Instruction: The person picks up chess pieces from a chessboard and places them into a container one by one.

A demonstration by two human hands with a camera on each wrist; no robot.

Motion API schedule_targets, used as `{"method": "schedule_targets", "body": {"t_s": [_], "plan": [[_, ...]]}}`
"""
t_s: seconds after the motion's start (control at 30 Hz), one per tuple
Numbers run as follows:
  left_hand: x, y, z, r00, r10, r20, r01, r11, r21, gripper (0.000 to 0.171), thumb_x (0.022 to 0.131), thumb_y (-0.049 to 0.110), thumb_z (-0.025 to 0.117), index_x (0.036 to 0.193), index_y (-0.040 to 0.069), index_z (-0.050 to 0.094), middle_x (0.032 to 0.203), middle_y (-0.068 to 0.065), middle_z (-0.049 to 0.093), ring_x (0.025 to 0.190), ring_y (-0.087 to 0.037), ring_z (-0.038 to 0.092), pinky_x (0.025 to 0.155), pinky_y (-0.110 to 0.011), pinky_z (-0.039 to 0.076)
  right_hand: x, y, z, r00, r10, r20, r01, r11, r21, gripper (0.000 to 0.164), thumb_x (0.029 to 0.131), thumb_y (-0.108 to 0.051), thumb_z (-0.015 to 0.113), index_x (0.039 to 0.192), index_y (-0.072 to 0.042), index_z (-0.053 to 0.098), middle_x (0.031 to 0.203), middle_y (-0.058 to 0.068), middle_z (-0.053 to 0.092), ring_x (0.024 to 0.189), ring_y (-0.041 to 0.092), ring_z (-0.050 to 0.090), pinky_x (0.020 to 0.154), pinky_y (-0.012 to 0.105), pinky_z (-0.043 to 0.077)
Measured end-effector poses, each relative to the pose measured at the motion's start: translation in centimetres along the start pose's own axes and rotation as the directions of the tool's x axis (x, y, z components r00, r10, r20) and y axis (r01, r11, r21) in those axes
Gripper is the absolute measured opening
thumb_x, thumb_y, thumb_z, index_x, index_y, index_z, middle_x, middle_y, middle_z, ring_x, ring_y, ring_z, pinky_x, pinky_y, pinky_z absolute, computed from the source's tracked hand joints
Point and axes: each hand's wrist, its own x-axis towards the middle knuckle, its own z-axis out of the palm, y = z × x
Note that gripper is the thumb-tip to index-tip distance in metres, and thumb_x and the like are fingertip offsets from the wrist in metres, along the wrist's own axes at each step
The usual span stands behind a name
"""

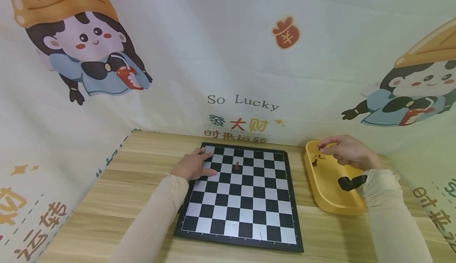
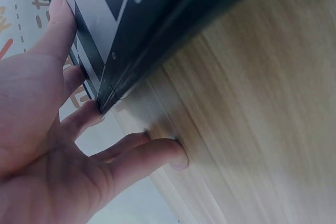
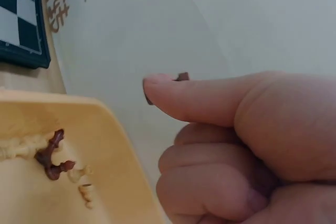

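Note:
A black-and-white chessboard point(image 1: 242, 199) lies on the wooden table, with one brown chess piece point(image 1: 236, 166) standing toward its far side. My left hand point(image 1: 192, 165) rests at the board's left edge, thumb on the squares and fingers spread; in the left wrist view some fingertips touch the wood. Above the far end of a yellow tray point(image 1: 317, 190), my right hand point(image 1: 350, 152) pinches a dark brown chess piece point(image 3: 182, 76) between thumb and forefinger. The thumb hides most of that piece, so its type is unclear. Its other fingers are curled.
Inside the tray lie brown chess pieces point(image 3: 50, 157) and several cream chess pieces point(image 3: 86, 194), gathered near its far left part. The tray stands right of the board. A printed cloth point(image 1: 246, 65) hangs behind the table and along its sides.

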Motion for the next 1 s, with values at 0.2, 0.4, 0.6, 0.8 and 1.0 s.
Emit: {"method": "schedule_targets", "body": {"t_s": [0.2, 0.4, 0.6, 0.8, 1.0], "plan": [[-0.2, 0.0, 0.0, 1.0, 0.008, -0.011, -0.008, 1.0, 0.001, 0.081, 0.092, 0.057, 0.066, 0.159, 0.02, 0.039, 0.169, -0.014, 0.028, 0.148, -0.047, 0.038, 0.121, -0.057, 0.036, 0.7, 1.3, -0.2, 0.999, 0.011, -0.03, -0.01, 1.0, 0.026, 0.047, 0.106, -0.02, 0.055, 0.144, 0.006, 0.044, 0.095, -0.011, 0.064, 0.046, 0.002, 0.028, 0.045, 0.019, 0.031], [-0.4, 0.0, -0.1, 1.0, 0.025, -0.017, -0.025, 1.0, 0.006, 0.08, 0.093, 0.056, 0.066, 0.158, 0.018, 0.04, 0.168, -0.016, 0.029, 0.148, -0.045, 0.04, 0.121, -0.056, 0.037, 1.4, 2.5, -0.5, 0.999, 0.023, -0.037, -0.02, 0.998, 0.062, 0.045, 0.106, -0.021, 0.055, 0.142, 0.004, 0.046, 0.091, -0.013, 0.063, 0.046, 0.002, 0.028, 0.046, 0.019, 0.031], [-0.4, 0.0, -0.1, 0.999, 0.026, -0.021, -0.026, 1.0, 0.001, 0.08, 0.093, 0.056, 0.066, 0.158, 0.018, 0.04, 0.168, -0.016, 0.03, 0.146, -0.045, 0.043, 0.121, -0.056, 0.037, 2.1, 3.8, -0.3, 0.998, 0.039, -0.042, -0.034, 0.994, 0.104, 0.047, 0.106, -0.02, 0.054, 0.144, 0.005, 0.044, 0.082, -0.015, 0.06, 0.045, 0.001, 0.029, 0.045, 0.019, 0.032], [-0.3, 0.1, -0.2, 1.0, 0.014, -0.007, -0.014, 1.0, -0.008, 0.081, 0.092, 0.056, 0.066, 0.159, 0.019, 0.039, 0.169, -0.015, 0.028, 0.147, -0.045, 0.041, 0.122, -0.057, 0.035, 2.5, 4.9, 0.0, 0.996, 0.062, -0.058, -0.051, 0.984, 0.17, 0.033, 0.105, -0.016, 0.054, 0.134, 0.001, 0.052, 0.074, -0.015, 0.055, 0.045, -0.001, 0.03, 0.045, 0.018, 0.032], [-0.4, 0.1, -0.3, 1.0, -0.001, 0.001, 0.001, 1.0, -0.013, 0.081, 0.092, 0.056, 0.066, 0.159, 0.02, 0.038, 0.169, -0.014, 0.027, 0.146, -0.05, 0.039, 0.12, -0.057, 0.038, 3.0, 5.5, 0.4, 0.994, 0.091, -0.055, -0.078, 0.976, 0.201, 0.023, 0.104, -0.014, 0.055, 0.125, -0.004, 0.057, 0.063, -0.016, 0.047, 0.045, -0.001, 0.031, 0.046, 0.018, 0.032]]}}
